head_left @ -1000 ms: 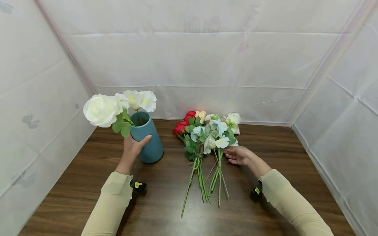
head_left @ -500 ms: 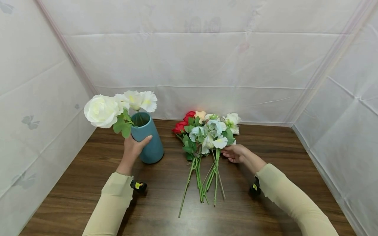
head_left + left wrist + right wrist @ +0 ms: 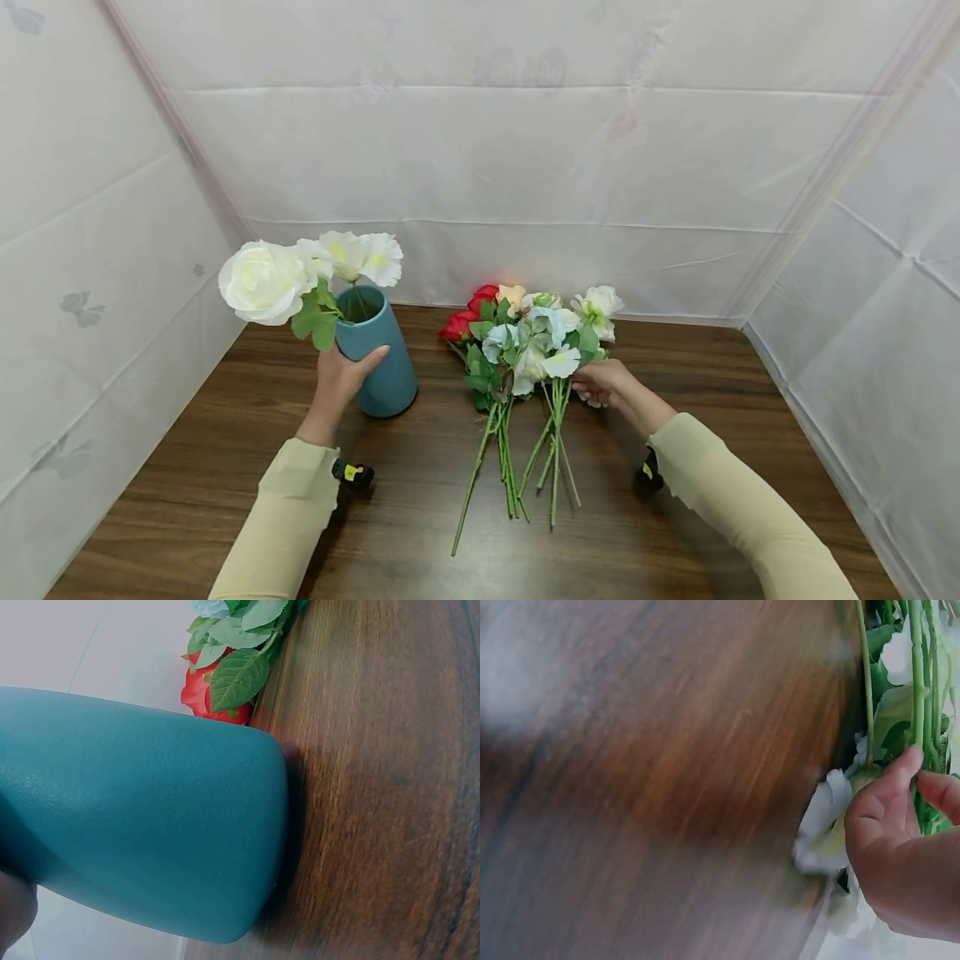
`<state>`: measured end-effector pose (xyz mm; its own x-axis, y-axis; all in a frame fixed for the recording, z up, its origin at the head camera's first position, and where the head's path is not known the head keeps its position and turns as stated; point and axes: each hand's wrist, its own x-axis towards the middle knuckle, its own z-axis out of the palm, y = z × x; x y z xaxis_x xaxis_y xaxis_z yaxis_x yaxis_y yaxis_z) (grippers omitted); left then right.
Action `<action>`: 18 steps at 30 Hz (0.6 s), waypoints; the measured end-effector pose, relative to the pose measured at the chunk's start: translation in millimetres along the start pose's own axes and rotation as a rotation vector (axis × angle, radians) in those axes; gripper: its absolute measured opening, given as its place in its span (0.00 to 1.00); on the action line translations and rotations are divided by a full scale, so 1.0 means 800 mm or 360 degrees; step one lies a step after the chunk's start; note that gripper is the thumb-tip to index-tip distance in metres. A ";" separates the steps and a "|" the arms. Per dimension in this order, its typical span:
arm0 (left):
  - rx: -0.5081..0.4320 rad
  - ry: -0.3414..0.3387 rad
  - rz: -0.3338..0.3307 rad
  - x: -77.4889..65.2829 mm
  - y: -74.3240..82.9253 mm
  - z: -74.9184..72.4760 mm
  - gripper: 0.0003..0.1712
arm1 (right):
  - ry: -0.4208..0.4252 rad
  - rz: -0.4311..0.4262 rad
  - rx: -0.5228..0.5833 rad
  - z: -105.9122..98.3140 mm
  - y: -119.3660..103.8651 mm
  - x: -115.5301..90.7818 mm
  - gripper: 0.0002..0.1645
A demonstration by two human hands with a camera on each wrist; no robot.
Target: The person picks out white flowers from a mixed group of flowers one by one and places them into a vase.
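Note:
My left hand point(image 3: 341, 383) grips the blue vase point(image 3: 381, 367) round its side, thumb across the front. The vase stands on the table, and its lower part fills much of the left wrist view. Out of its mouth lean a white rose point(image 3: 264, 283) and a ruffled white flower point(image 3: 367, 257). At the right side of a pile of artificial flowers, my right hand point(image 3: 603, 382) pinches a green stem point(image 3: 917, 690) between thumb and finger just below the blooms. Pale blue flowers point(image 3: 551, 323) and red flowers point(image 3: 459, 325) lie in the same pile.
The pile's green stems point(image 3: 510, 475) point toward the near side of the wooden table point(image 3: 420, 517). White cloth walls point(image 3: 480, 150) stand behind and on both sides. Black cameras are strapped at both wrists.
My right hand shifts slightly, its fingers closing in on the stems. The right-hand stems and the white bloom at the pile's right edge move a little rightward. My left hand stays on the vase.

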<state>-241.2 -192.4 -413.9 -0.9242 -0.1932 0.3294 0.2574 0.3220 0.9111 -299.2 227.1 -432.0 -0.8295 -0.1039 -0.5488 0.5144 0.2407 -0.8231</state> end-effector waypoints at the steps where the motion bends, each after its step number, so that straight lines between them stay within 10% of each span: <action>1: -0.0007 0.0002 0.0008 0.000 0.000 0.000 0.57 | 0.0009 -0.0030 -0.0011 -0.002 -0.001 -0.002 0.19; 6: -0.0010 0.0016 0.0027 0.001 -0.001 0.000 0.57 | -0.0008 -0.0141 0.0071 -0.008 -0.003 -0.012 0.35; 18: 0.0013 0.0014 -0.0003 0.001 0.000 0.000 0.57 | 0.0053 -0.0301 0.0066 -0.019 -0.015 -0.028 0.35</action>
<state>-242.0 -192.2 -413.4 -0.9223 -0.2019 0.3297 0.2532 0.3290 0.9098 -290.1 241.3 -407.9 -0.9186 -0.1115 -0.3792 0.3566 0.1799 -0.9168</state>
